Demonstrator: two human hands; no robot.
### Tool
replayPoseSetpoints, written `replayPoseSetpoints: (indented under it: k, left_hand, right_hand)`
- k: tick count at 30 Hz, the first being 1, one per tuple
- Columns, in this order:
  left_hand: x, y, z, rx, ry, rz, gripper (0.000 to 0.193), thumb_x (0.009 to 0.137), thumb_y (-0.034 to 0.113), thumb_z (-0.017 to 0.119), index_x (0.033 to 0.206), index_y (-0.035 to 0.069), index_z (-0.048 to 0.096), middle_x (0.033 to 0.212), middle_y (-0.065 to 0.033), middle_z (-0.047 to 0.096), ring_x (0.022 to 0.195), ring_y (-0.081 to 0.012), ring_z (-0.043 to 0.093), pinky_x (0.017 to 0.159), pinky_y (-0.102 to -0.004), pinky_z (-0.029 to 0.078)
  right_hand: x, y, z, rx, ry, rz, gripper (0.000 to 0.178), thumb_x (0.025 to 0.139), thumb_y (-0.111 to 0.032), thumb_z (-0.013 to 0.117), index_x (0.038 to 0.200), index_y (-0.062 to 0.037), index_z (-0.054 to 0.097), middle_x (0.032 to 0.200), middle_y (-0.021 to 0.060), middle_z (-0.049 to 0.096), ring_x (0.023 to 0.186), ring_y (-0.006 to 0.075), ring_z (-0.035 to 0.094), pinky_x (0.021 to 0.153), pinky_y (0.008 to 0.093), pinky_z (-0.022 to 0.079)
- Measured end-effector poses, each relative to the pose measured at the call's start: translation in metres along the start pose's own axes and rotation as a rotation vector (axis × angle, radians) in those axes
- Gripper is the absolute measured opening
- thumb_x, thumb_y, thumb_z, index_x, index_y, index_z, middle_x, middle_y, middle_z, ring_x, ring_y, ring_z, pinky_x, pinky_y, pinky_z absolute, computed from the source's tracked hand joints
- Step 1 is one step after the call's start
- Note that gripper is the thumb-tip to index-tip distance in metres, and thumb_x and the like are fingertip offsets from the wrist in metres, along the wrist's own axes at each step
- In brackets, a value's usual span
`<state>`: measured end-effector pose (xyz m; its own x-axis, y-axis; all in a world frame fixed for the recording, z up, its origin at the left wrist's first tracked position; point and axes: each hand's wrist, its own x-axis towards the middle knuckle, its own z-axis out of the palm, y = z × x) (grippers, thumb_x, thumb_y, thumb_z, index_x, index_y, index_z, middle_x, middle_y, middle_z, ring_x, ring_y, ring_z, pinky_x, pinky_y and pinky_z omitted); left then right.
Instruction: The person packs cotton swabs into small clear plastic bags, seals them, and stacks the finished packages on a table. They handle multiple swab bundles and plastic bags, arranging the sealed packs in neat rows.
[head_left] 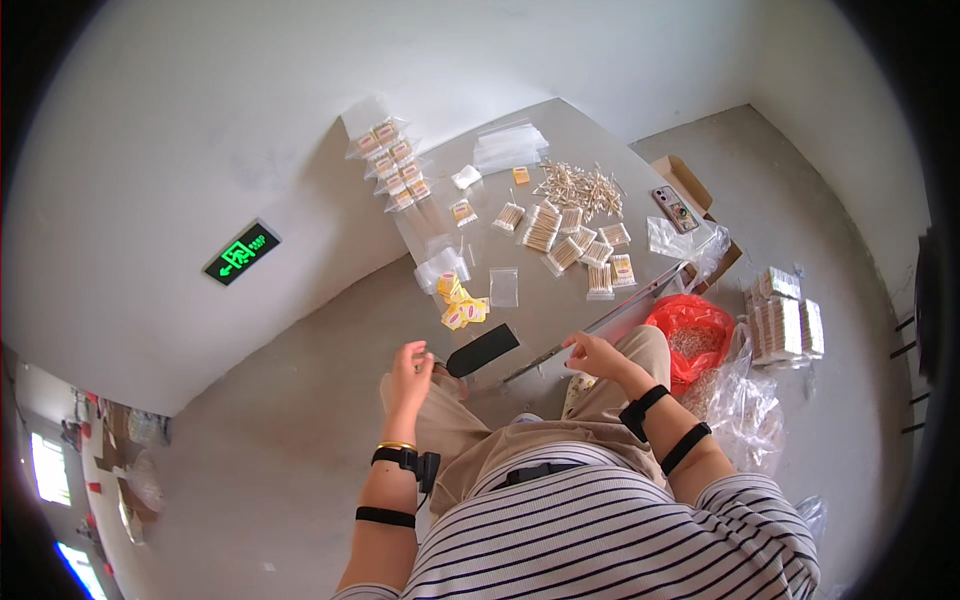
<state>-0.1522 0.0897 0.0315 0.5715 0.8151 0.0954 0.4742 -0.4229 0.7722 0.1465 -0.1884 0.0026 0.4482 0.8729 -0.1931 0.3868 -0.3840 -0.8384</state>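
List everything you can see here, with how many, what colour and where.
table: one, grey, centre
loose cotton swabs: one pile, pale, table's right half
swab packs: many, clear and tan, mid-table
labelled packs: several, yellow-red, table's far-left corner
yellow cards: one heap, table's near-left edge
clear bags: a stack, far edge
phone: one, patterned, right edge
cardboard box: one, brown, beyond right edge
red bag: one, right of the legs
swab bundles: several, pale, far right
exit sign: one, green-black, left wall
flat strip: one, black, between the hands
left hand: one, bare, left of strip
right hand: one, bare, right of strip
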Motion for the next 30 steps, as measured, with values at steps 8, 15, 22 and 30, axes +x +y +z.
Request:
replayPoseSetpoints:
  k: [8, 15, 22, 30]
  left_hand:
    - [-0.033, 0.043, 0.033, 0.061, -0.537, 0.008, 0.05, 0.095, 0.036, 0.07, 0.133, 0.006, 0.056, 0.13, -0.0154, 0.064, 0.097, -0.0236, 0.071, 0.089, -0.0382, 0.055]
    - [-0.052, 0.049, 0.033, 0.103, -0.763, -0.013, 0.054, 0.099, 0.039, 0.067, 0.138, 0.003, 0.055, 0.133, -0.0152, 0.063, 0.115, -0.0262, 0.064, 0.097, -0.038, 0.051]
    - [-0.044, 0.065, 0.021, 0.142, -0.72, 0.002, 0.052, 0.099, 0.039, 0.067, 0.134, 0.001, 0.058, 0.131, -0.0176, 0.065, 0.121, -0.0284, 0.062, 0.101, -0.0386, 0.05]
    - [-0.048, 0.055, 0.036, 0.129, -0.765, 0.026, 0.053, 0.099, 0.04, 0.066, 0.134, 0.001, 0.057, 0.133, -0.0175, 0.065, 0.122, -0.0273, 0.062, 0.101, -0.0385, 0.05]
  right_hand:
    - [-0.015, -0.023, 0.03, 0.351, -0.214, -0.127, 0.04, 0.088, -0.015, 0.073, 0.126, -0.0053, 0.064, 0.094, 0.01, 0.075, 0.089, 0.018, 0.071, 0.079, 0.0323, 0.054]
    - [-0.02, -0.033, 0.018, 0.292, -0.299, -0.006, 0.044, 0.092, -0.019, 0.072, 0.131, -0.0035, 0.061, 0.109, 0.0114, 0.073, 0.103, 0.0204, 0.068, 0.088, 0.0359, 0.053]
    - [-0.034, -0.02, 0.014, 0.455, -0.227, -0.043, 0.031, 0.094, -0.02, 0.068, 0.118, -0.0003, 0.068, 0.098, 0.009, 0.073, 0.086, 0.0168, 0.07, 0.08, 0.0288, 0.057]
    - [-0.053, -0.019, 0.01, 0.597, -0.146, 0.115, 0.029, 0.095, -0.019, 0.068, 0.115, 0.0025, 0.068, 0.095, 0.0084, 0.072, 0.085, 0.0165, 0.069, 0.079, 0.0295, 0.057]
